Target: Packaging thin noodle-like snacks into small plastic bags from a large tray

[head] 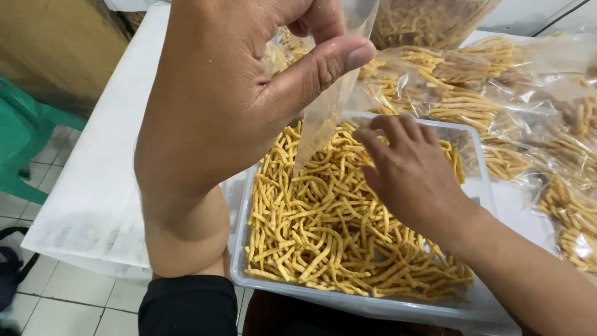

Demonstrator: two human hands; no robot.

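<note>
- Centrally, the left hand is pinching a thin, clear plastic bag between thumb and fingers, above the tub.
- The right hand is lying fingers spread, loosely curled, on thin, crisp yellow snack sticks filling a translucent rectangular tub.
- Filled glossy bags are crowding the white desk; their edges are running out of frame.

The light is bright and soft, with only a faint shadow under the left hand. Shiny white glare sits on the clear bags beyond the right hand. The left hand, close up, looks big and a little blurry.
</note>
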